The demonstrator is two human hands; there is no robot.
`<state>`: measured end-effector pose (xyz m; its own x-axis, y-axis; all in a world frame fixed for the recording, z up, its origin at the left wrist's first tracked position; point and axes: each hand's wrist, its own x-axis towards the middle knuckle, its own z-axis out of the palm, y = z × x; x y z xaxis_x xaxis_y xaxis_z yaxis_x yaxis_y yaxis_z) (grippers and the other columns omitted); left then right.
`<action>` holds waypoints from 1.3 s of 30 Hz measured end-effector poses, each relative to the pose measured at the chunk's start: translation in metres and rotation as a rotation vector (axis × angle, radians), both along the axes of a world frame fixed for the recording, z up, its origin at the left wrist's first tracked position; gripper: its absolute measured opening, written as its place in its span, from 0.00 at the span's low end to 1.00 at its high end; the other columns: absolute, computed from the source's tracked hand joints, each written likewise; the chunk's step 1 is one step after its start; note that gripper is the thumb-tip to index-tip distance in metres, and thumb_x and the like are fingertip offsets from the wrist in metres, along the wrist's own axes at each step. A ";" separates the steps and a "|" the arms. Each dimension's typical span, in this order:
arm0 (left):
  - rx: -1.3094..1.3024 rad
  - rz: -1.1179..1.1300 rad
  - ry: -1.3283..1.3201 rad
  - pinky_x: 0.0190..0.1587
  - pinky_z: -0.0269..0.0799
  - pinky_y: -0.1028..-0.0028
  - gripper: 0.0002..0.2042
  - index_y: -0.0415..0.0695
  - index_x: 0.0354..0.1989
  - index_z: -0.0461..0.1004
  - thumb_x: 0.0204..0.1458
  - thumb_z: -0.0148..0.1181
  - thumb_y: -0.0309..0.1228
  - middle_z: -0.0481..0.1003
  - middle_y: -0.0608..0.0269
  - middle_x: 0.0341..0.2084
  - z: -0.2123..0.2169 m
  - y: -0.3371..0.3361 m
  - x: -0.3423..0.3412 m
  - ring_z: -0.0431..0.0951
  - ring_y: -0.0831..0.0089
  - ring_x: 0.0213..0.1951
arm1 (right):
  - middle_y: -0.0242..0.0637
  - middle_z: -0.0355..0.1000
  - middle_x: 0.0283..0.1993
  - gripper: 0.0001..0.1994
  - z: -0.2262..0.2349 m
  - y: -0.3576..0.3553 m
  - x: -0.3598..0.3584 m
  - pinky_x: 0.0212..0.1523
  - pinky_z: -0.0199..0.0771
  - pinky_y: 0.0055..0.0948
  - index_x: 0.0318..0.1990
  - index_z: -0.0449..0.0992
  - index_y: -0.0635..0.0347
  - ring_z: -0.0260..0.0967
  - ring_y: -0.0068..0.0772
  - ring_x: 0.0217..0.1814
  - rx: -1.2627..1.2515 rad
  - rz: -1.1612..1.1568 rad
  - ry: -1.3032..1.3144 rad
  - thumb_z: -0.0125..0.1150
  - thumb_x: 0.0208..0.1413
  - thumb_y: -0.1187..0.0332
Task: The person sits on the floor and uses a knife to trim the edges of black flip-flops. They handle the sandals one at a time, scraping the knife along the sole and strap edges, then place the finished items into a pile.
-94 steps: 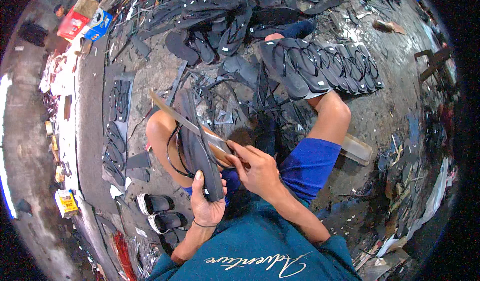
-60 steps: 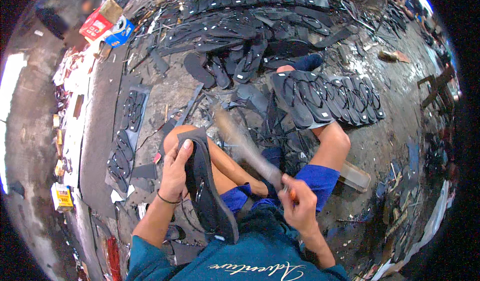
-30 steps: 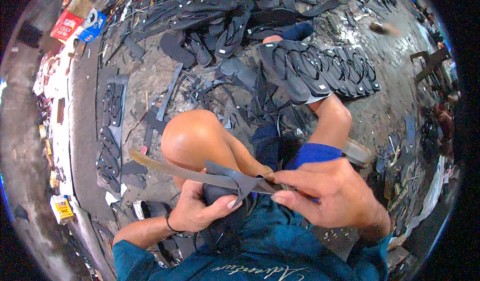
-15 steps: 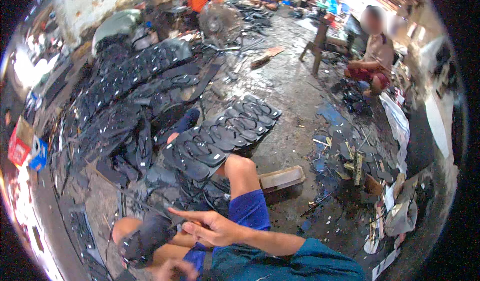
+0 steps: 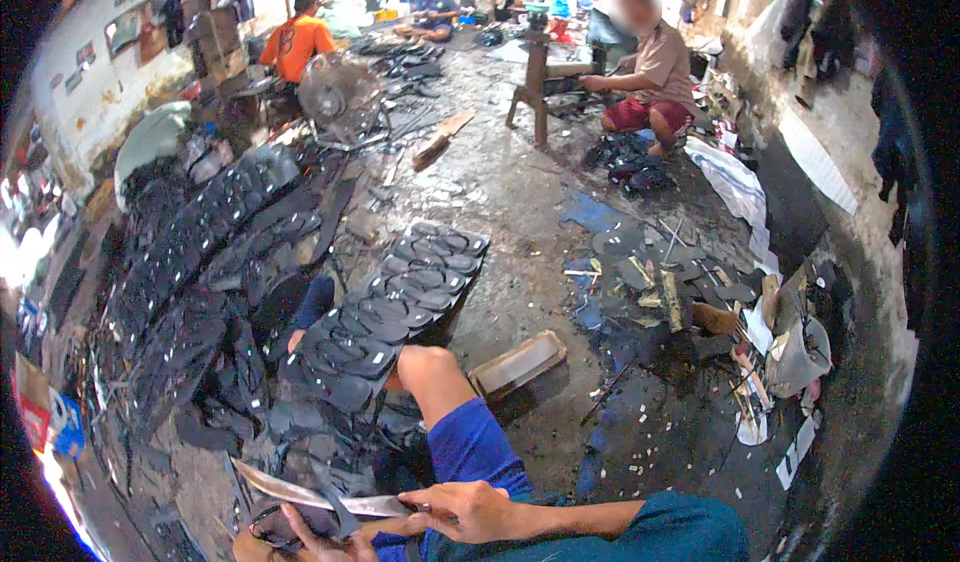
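Observation:
My right hand (image 5: 465, 510) is closed round the handle end of a long knife (image 5: 290, 490), its curved blade pointing left across my lap. Under and beside the blade, at the lower edge, is a black flip-flop (image 5: 275, 528), partly hidden by my fingers. My left hand (image 5: 318, 540) grips this flip-flop, with its fingers close to the blade. A dark strap-like strip (image 5: 346, 518) stands up against the knife. Past my bent knee lies a board bearing rows of black flip-flops (image 5: 385, 307).
Heaps of black flip-flops (image 5: 200, 252) fill the left floor. A wooden block (image 5: 518, 364) lies right of my knee. Scraps (image 5: 650, 282) and a pale container (image 5: 802, 357) are on the right. Beyond are a fan (image 5: 340, 97), a wooden stand (image 5: 535, 87) and a seated person (image 5: 655, 72).
The view has tilted up and turned right. My left hand has come up from the lower edge onto the flip-flop. The knife blade now shows plainly across it.

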<state>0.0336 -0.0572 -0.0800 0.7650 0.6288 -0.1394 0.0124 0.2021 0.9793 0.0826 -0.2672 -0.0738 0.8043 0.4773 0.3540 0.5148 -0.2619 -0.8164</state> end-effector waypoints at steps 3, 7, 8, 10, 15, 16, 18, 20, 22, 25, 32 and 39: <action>-0.867 0.316 0.063 0.44 0.70 0.69 0.17 0.52 0.53 0.64 0.57 0.56 0.39 0.73 0.58 0.44 0.042 -0.029 0.022 0.72 0.72 0.41 | 0.44 0.76 0.36 0.15 0.018 0.021 0.019 0.34 0.77 0.36 0.51 0.72 0.58 0.76 0.44 0.34 0.053 0.088 0.263 0.57 0.58 0.64; -0.735 0.087 -0.117 0.35 0.75 0.68 0.18 0.45 0.41 0.72 0.57 0.52 0.48 0.76 0.63 0.34 0.022 -0.027 0.001 0.76 0.70 0.33 | 0.41 0.77 0.40 0.14 0.036 0.040 0.047 0.38 0.74 0.24 0.50 0.73 0.65 0.74 0.23 0.38 0.065 0.129 0.537 0.57 0.59 0.68; -0.722 0.243 -0.066 0.37 0.74 0.68 0.17 0.46 0.42 0.73 0.57 0.53 0.48 0.76 0.64 0.34 0.023 -0.024 0.005 0.76 0.70 0.35 | 0.39 0.76 0.38 0.14 0.036 0.034 0.043 0.38 0.73 0.23 0.50 0.73 0.65 0.72 0.20 0.37 0.066 0.105 0.502 0.58 0.58 0.69; -0.806 0.219 -0.136 0.37 0.75 0.70 0.17 0.48 0.41 0.73 0.56 0.55 0.49 0.77 0.66 0.34 0.019 -0.013 0.004 0.77 0.71 0.35 | 0.34 0.75 0.34 0.14 0.030 0.015 0.028 0.30 0.70 0.20 0.49 0.74 0.65 0.67 0.16 0.30 0.089 0.003 0.544 0.60 0.57 0.70; -0.977 0.438 -0.164 0.32 0.78 0.75 0.14 0.52 0.38 0.76 0.54 0.59 0.49 0.79 0.70 0.31 0.031 -0.009 0.012 0.80 0.75 0.31 | 0.41 0.75 0.32 0.17 0.019 -0.027 -0.012 0.26 0.71 0.25 0.48 0.76 0.61 0.70 0.27 0.25 -0.218 -0.002 0.305 0.67 0.50 0.69; -0.971 0.421 -0.178 0.32 0.78 0.75 0.15 0.52 0.39 0.76 0.54 0.58 0.49 0.79 0.70 0.32 0.031 -0.009 0.010 0.80 0.75 0.32 | 0.41 0.75 0.32 0.16 0.016 -0.028 -0.016 0.26 0.71 0.25 0.47 0.76 0.61 0.69 0.28 0.24 -0.210 0.031 0.299 0.67 0.50 0.69; -0.960 0.371 -0.200 0.33 0.78 0.75 0.16 0.52 0.40 0.76 0.54 0.58 0.50 0.80 0.69 0.33 0.030 -0.009 0.007 0.81 0.75 0.33 | 0.41 0.75 0.32 0.16 0.011 -0.030 -0.024 0.25 0.71 0.26 0.46 0.77 0.61 0.69 0.30 0.23 -0.189 0.078 0.288 0.68 0.49 0.69; -0.967 0.294 -0.202 0.34 0.78 0.75 0.16 0.53 0.39 0.76 0.55 0.57 0.50 0.79 0.70 0.32 0.031 -0.011 0.005 0.80 0.75 0.33 | 0.42 0.76 0.33 0.15 0.014 -0.037 -0.023 0.25 0.72 0.28 0.44 0.78 0.62 0.71 0.33 0.23 -0.236 0.110 0.335 0.68 0.48 0.69; -0.908 0.148 -0.226 0.36 0.78 0.73 0.16 0.53 0.39 0.76 0.55 0.56 0.51 0.79 0.70 0.31 0.036 -0.016 0.005 0.80 0.75 0.32 | 0.43 0.77 0.33 0.15 0.015 -0.045 -0.022 0.25 0.73 0.28 0.43 0.78 0.62 0.72 0.34 0.25 -0.286 0.149 0.361 0.69 0.47 0.69; -0.794 0.174 -0.165 0.36 0.78 0.70 0.16 0.51 0.43 0.73 0.57 0.53 0.49 0.78 0.69 0.32 0.021 -0.026 -0.007 0.79 0.72 0.32 | 0.42 0.77 0.34 0.15 0.014 -0.043 -0.017 0.26 0.75 0.28 0.44 0.78 0.61 0.75 0.34 0.27 -0.276 0.124 0.203 0.69 0.47 0.69; -0.594 0.441 0.228 0.32 0.73 0.72 0.17 0.45 0.40 0.71 0.63 0.43 0.46 0.74 0.64 0.25 -0.030 -0.037 -0.052 0.75 0.70 0.27 | 0.41 0.76 0.27 0.14 0.025 -0.019 -0.020 0.23 0.74 0.27 0.44 0.79 0.58 0.73 0.31 0.21 -0.324 0.227 0.543 0.66 0.51 0.64; -0.496 0.427 0.192 0.35 0.72 0.72 0.18 0.43 0.39 0.72 0.62 0.44 0.46 0.74 0.64 0.26 -0.025 -0.040 -0.054 0.75 0.72 0.28 | 0.42 0.76 0.31 0.12 0.006 0.038 -0.012 0.24 0.72 0.27 0.45 0.77 0.60 0.72 0.32 0.23 -0.205 0.276 0.481 0.61 0.56 0.66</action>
